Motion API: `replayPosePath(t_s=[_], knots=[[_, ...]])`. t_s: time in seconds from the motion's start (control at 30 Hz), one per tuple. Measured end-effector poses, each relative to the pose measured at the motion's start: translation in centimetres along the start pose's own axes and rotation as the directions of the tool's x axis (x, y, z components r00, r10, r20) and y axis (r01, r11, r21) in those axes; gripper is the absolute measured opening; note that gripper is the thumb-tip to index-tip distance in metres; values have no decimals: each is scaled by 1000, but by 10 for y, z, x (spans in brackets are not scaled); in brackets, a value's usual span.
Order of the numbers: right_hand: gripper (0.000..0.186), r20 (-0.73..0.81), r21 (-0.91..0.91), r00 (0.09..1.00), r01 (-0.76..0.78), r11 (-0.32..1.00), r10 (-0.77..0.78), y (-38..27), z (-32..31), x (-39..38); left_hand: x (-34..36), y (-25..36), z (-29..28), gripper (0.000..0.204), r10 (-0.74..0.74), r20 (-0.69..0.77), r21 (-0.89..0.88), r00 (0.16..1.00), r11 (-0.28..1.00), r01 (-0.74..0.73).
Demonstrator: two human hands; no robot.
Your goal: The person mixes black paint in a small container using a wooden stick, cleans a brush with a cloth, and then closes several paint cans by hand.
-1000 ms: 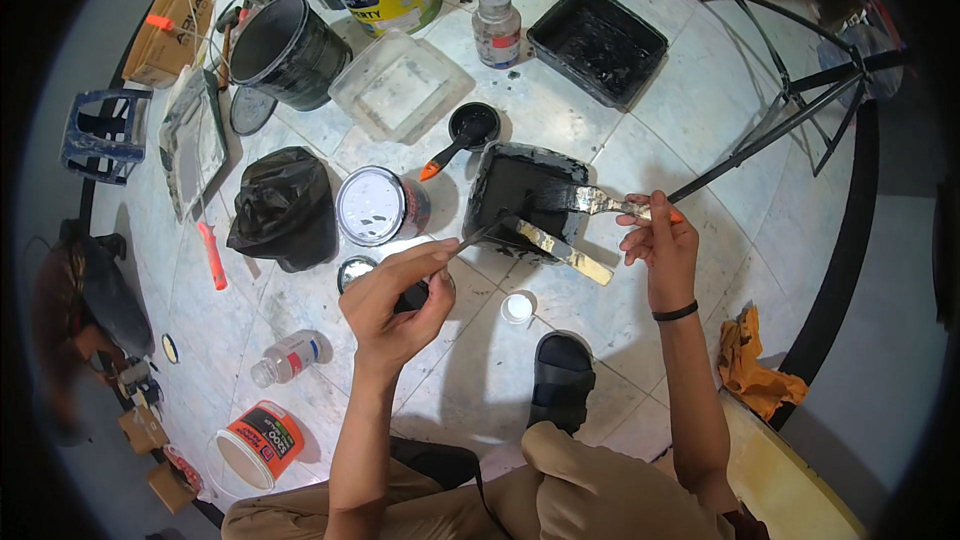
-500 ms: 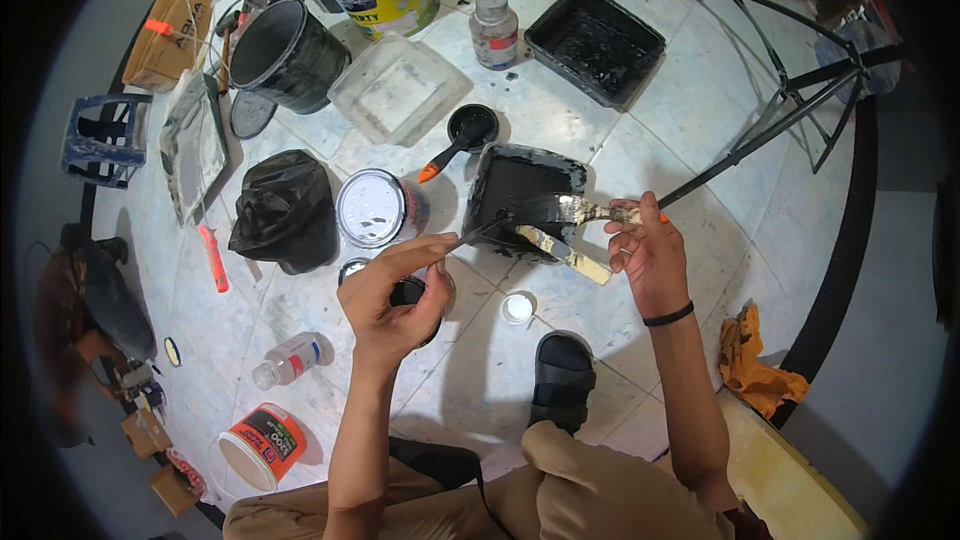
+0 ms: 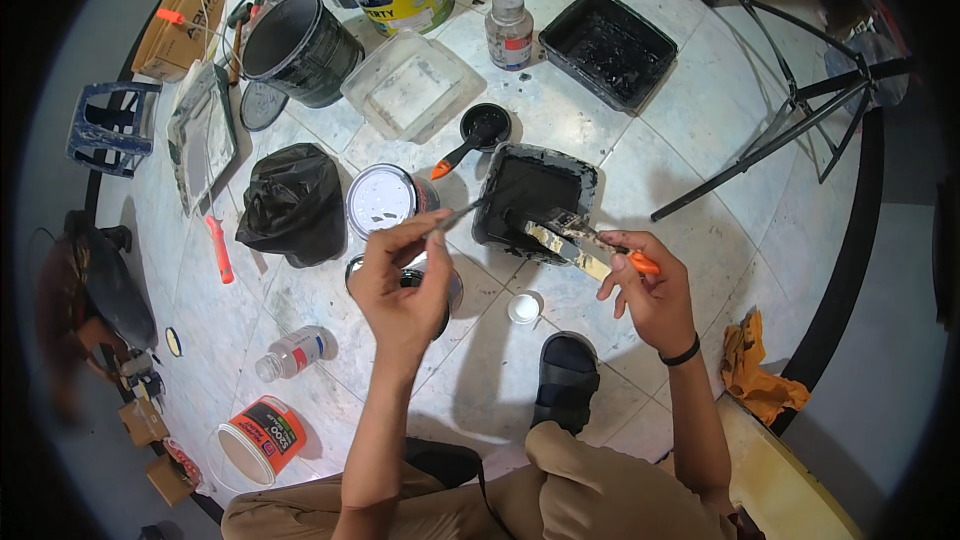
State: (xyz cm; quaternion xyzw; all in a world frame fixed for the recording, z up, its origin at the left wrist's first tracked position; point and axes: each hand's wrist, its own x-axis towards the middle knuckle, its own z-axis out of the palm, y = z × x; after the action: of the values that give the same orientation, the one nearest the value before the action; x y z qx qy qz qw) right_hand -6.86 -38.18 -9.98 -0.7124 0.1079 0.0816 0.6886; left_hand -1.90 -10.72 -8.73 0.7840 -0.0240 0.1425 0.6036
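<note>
A black paint tray (image 3: 590, 177) with dark paint inside sits in front of me. My right hand (image 3: 650, 285) grips a paintbrush (image 3: 610, 242) with an orange handle end, its head low over the near part of the tray. A pale, paint-stained flat stick (image 3: 585, 261) leans over the tray's near rim, just beneath the brush. Between thumb and fingers, my left hand (image 3: 400, 275) pinches a thin dark stick (image 3: 462, 214) that points toward the tray's left side. Below that hand, an open can (image 3: 440, 318) is partly hidden.
Left of the tray are a white-lidded can (image 3: 382, 198), a black plastic bag (image 3: 290, 205) and a small black cup (image 3: 487, 126) with an orange-handled brush (image 3: 455, 158). A second black tray (image 3: 608, 48) lies behind, a black metal stand (image 3: 760, 155) at right. A white cap (image 3: 523, 308) lies nearby.
My right hand has come nearer and turned, bringing the paintbrush down from level to a slant beside the pale stick. My left hand still pinches the thin stick, now slightly higher. The view shifted a little.
</note>
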Motion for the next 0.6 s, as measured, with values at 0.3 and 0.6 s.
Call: replayPosePath(t_s=[0.3,0.6], knots=[[29,-148,242,989,17,970,20,11,-7,6,-17,-10,5,15,228,50,165,972,958,-233],[43,-287,223,957,22,975,44,9,-25,10,-11,-14,-11,13,128,-31,164,991,979,-121]])
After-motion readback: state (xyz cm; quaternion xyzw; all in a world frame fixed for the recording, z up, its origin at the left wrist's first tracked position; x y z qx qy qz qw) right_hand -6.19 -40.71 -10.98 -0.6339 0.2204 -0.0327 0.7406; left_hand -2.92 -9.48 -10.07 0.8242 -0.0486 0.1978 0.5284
